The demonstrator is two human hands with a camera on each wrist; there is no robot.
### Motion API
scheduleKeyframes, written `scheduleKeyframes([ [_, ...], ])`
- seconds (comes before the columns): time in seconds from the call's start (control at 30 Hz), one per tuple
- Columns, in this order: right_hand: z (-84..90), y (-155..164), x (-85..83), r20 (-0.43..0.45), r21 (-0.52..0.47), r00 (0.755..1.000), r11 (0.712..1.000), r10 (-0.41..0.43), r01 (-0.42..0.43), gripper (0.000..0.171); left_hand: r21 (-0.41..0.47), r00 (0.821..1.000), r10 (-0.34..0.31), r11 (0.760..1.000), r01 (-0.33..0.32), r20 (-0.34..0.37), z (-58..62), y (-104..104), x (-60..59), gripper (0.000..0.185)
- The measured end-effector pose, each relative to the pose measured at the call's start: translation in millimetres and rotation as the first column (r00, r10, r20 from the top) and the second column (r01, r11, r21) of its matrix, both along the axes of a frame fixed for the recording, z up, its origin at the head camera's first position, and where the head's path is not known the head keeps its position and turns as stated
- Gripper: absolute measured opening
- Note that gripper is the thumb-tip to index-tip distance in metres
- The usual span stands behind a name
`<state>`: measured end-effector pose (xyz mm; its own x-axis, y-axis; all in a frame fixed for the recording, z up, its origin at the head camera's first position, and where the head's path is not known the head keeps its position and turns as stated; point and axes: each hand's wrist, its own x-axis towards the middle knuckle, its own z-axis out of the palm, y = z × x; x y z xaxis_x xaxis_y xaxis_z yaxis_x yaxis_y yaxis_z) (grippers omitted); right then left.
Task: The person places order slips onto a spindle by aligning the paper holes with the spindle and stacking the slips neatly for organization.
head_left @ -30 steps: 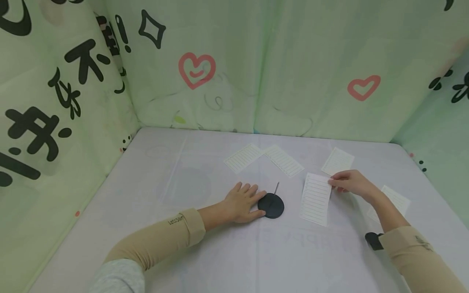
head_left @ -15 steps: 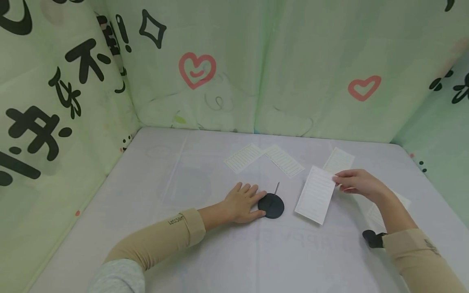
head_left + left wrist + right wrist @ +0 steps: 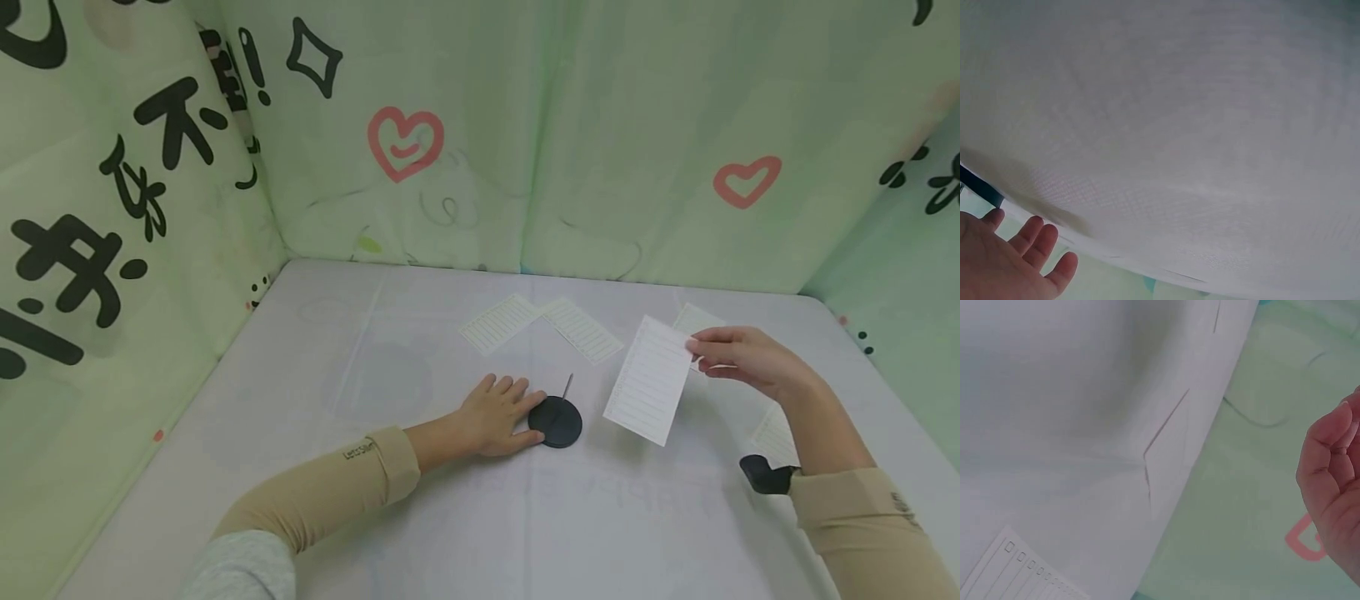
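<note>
A bill spike stands mid-table in the head view: a round black base (image 3: 556, 422) with a thin metal spike (image 3: 567, 386). My left hand (image 3: 493, 415) lies spread beside it, thumb and index fingertip touching the base's left edge. In the left wrist view this hand (image 3: 1019, 259) has its fingers extended near a dark edge of the base (image 3: 982, 190). To the right, my right hand (image 3: 746, 358) pinches a lined paper sheet (image 3: 649, 382) by its upper right edge, tilted above the table. The right wrist view shows curled fingers of the right hand (image 3: 1335, 472); the pinched sheet is outside it.
Two lined sheets lie at the back middle, a left one (image 3: 500, 323) and a right one (image 3: 582, 330). Another sheet (image 3: 696, 317) is partly behind the right hand, and one more (image 3: 776, 435) is partly behind the right forearm. Green printed curtains (image 3: 637, 125) enclose the white table (image 3: 420, 333).
My right hand has lifted the lined sheet off the table, moving up and slightly right with it. The left hand and the bill spike have stayed where they were.
</note>
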<state>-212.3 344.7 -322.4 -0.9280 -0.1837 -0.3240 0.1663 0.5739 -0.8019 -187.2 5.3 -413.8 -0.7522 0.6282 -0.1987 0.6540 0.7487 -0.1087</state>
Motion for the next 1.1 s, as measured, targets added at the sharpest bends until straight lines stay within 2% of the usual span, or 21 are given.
scheduleKeyframes([
  [0.13, 9.2, -6, 2.0, -0.009, -0.019, 1.000, 1.000, 0.009, -0.009, 0.040, 0.092, 0.999, 0.013, 0.996, -0.016, 0.039, 3.2, -2, -1.3, 0.063],
  [0.27, 17.6, -13, 3.3, -0.021, -0.036, 0.999, 0.999, 0.031, -0.032, 0.032, 0.207, 0.995, 0.044, 0.976, -0.063, 0.094, 10.0, -4, -6.5, 0.062],
  [0.33, 21.5, -17, 3.9, -0.026, -0.041, 0.999, 0.998, 0.044, -0.045, 0.028, 0.275, 0.990, 0.058, 0.957, -0.092, 0.126, 16.7, -6, -10.7, 0.062],
  [0.4, 24.9, -22, 4.6, -0.033, -0.052, 0.998, 0.997, 0.057, -0.059, 0.023, 0.367, 0.982, 0.072, 0.921, -0.133, 0.174, 25.4, -8, -15.4, 0.061],
  [0.47, 28.5, -26, 5.3, -0.034, -0.066, 0.997, 0.995, 0.067, -0.069, 0.017, 0.484, 0.968, 0.072, 0.855, -0.184, 0.241, 35.6, -10, -20.1, 0.058],
  [0.57, 33.5, -34, 6.3, -0.042, -0.088, 0.995, 0.992, 0.087, -0.090, 0.011, 0.660, 0.934, 0.030, 0.700, -0.274, 0.356, 51.8, -13, -26.3, 0.049],
  [0.63, 36.7, -40, 6.8, -0.049, -0.096, 0.994, 0.990, 0.102, -0.106, 0.009, 0.730, 0.909, -0.004, 0.598, -0.331, 0.416, 62.5, -15, -29.9, 0.043],
  [0.7, 39.4, -47, 7.3, -0.062, -0.104, 0.991, 0.986, 0.122, -0.128, 0.009, 0.770, 0.885, -0.036, 0.511, -0.382, 0.464, 73.1, -16, -32.5, 0.039],
  [0.77, 41.9, -53, 7.7, -0.073, -0.107, 0.987, 0.983, 0.144, -0.151, 0.009, 0.784, 0.854, -0.065, 0.438, -0.440, 0.516, 82.5, -16, -34.9, 0.036],
  [0.83, 44.0, -60, 8.3, -0.078, -0.112, 0.983, 0.979, 0.165, -0.173, 0.010, 0.778, 0.810, -0.107, 0.374, -0.504, 0.576, 91.4, -16, -36.2, 0.034],
  [0.87, 45.1, -63, 8.6, -0.079, -0.116, 0.981, 0.976, 0.176, -0.185, 0.010, 0.768, 0.782, -0.134, 0.343, -0.540, 0.609, 95.5, -15, -36.6, 0.033],
  [0.9, 46.1, -66, 8.9, -0.079, -0.119, 0.979, 0.973, 0.188, -0.197, 0.010, 0.754, 0.753, -0.157, 0.318, -0.574, 0.639, 99.1, -15, -37.0, 0.033],
  [0.97, 47.9, -71, 9.6, -0.079, -0.125, 0.975, 0.969, 0.205, -0.214, 0.011, 0.724, 0.700, -0.197, 0.285, -0.628, 0.686, 104.7, -14, -37.9, 0.031],
  [1.03, 49.2, -76, 9.9, -0.081, -0.124, 0.971, 0.965, 0.223, -0.232, 0.013, 0.693, 0.655, -0.229, 0.273, -0.667, 0.720, 109.0, -12, -38.5, 0.029],
  [1.1, 49.8, -81, 9.7, -0.078, -0.124, 0.969, 0.962, 0.234, -0.243, 0.014, 0.672, 0.624, -0.250, 0.284, -0.684, 0.741, 111.5, -10, -39.5, 0.029],
])
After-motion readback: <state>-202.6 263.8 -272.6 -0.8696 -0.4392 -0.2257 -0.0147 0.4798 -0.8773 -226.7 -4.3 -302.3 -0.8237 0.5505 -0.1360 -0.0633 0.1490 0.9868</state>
